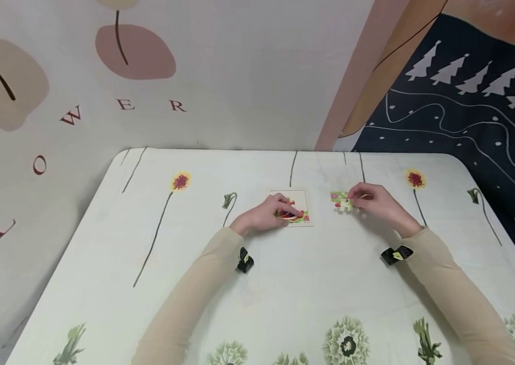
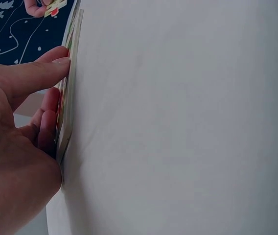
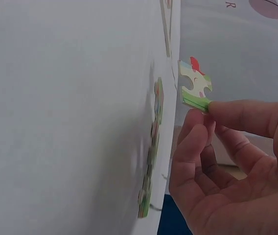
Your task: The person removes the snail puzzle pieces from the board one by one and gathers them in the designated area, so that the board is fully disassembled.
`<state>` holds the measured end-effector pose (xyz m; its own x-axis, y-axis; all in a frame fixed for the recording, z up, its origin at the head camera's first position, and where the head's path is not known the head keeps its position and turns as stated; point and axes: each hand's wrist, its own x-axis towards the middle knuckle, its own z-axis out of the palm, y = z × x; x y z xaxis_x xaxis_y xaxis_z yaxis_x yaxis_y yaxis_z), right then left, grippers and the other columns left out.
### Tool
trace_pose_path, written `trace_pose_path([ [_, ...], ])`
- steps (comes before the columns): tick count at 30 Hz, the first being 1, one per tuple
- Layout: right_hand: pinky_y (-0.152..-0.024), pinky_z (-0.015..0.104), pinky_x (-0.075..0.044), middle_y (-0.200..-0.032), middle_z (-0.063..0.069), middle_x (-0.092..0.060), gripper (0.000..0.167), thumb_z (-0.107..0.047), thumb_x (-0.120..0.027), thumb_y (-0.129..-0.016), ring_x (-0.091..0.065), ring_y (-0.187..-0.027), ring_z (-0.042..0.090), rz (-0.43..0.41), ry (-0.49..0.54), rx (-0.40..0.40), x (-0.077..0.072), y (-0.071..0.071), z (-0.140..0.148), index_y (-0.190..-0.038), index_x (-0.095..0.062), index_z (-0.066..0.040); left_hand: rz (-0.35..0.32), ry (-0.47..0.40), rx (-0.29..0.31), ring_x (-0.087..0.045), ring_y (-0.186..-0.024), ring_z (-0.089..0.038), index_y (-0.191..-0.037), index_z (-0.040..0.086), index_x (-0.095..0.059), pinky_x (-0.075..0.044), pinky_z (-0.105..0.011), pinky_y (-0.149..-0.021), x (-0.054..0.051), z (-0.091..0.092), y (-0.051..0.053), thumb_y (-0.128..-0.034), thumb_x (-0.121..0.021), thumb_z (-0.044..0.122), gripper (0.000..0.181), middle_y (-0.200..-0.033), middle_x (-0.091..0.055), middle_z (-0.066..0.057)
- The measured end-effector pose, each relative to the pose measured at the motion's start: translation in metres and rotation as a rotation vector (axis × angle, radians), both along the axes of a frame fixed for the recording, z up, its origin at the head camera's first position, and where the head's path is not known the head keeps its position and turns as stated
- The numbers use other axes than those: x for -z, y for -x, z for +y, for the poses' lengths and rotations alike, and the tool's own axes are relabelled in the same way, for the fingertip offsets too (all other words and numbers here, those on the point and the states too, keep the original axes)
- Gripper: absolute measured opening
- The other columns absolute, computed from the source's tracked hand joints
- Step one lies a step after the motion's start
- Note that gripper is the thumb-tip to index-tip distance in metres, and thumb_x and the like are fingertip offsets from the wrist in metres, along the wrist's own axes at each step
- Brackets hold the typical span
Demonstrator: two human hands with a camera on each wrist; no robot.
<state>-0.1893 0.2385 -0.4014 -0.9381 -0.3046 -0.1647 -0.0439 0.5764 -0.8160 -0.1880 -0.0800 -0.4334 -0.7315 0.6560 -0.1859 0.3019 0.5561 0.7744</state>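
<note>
A small square jigsaw board (image 1: 300,195) with a pale border lies flat on the table, partly filled with colourful pieces. My left hand (image 1: 270,211) rests over its left side, fingertips touching the picture; the palm hides part of the board. In the left wrist view, the thumb (image 2: 46,73) lies against the board's face. To the right, my right hand (image 1: 378,203) pinches one jigsaw piece (image 3: 196,87) by its green edge between thumb and fingers, raised above the table. Other loose jigsaw pieces (image 3: 153,147) lie flat just beneath that hand.
A white cloth printed with flowers covers the table (image 1: 303,284). Behind it hangs a pale patterned curtain (image 1: 248,76), with a dark panel of printed trees (image 1: 458,106) at the right. A black wrist device (image 1: 396,254) sits on the right sleeve, another (image 1: 245,260) on the left.
</note>
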Motion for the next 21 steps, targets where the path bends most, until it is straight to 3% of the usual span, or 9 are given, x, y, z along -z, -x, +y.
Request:
trace_pose_path([
  [13,-0.069,0.024,-0.05,-0.107,0.011,-0.066,0.023,-0.006,-0.06,-0.103,-0.058,-0.082,0.006,0.002,-0.013,0.087,0.007,-0.001,0.027,-0.119,-0.061,0.01,-0.003,-0.005,0.006,-0.036,-0.133,-0.031,-0.133,0.011,-0.072,-0.033,-0.043,-0.111,0.003,0.001,0.002,-0.0961,-0.067,0.002,0.038,-0.141,-0.047,-0.017],
  [21,-0.067,0.024,-0.049,-0.094,-0.001,-0.066,0.025,-0.007,-0.059,-0.103,-0.058,-0.079,0.005,0.013,-0.009,0.117,0.012,-0.002,0.04,-0.12,-0.061,0.011,-0.003,-0.001,0.002,-0.034,-0.136,-0.032,-0.133,0.012,-0.071,-0.033,-0.044,-0.112,0.003,0.001,0.003,-0.0959,-0.067,0.002,0.039,-0.141,-0.048,-0.017],
])
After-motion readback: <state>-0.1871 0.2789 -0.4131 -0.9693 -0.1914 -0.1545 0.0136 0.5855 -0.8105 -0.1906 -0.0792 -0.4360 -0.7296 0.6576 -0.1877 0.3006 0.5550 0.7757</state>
